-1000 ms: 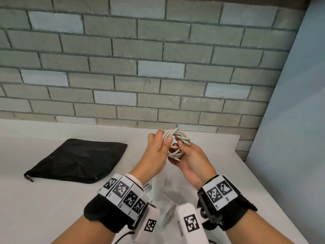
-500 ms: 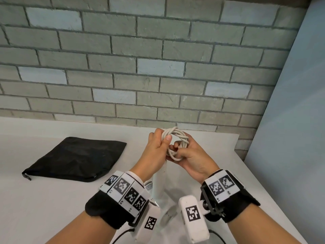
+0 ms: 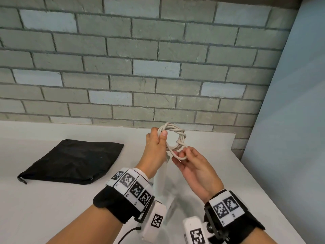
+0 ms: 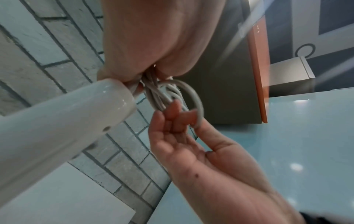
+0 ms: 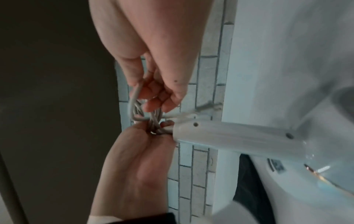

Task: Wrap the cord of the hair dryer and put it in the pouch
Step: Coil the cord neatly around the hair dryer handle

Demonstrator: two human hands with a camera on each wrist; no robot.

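The right hand (image 3: pixel 191 166) has opened out from the closed grip it had on the coil half a second ago: it now sits just below the coil with the palm up, thumb and forefinger pinching one loose loop of the cord (image 3: pixel 173 138) drawn out from the bundle. The left hand (image 3: pixel 155 147) keeps its fingers curled round the left side of the coil, holding the turns together above the white table (image 3: pixel 52 199). The two hands are close but not touching; the cord joins them. This suggests that the coil is formed and that the free loop is being passed around the bundle to secure it; the wrapping step is judged nearly complete, and the pouch step is not yet begun. The hair dryer (image 4: pixel 57 125) hangs below the left hand, its handle end just beside the gripped turns, as the wrist views show. The black pouch (image 3: pixel 73 161) lies flat on the table, well apart to the left, its opening appearing closed; both hands are occupied, so it needs opening first. A grey brick wall (image 3: pixel 140 67) stands behind the table. Nothing lies between the hands and the pouch.
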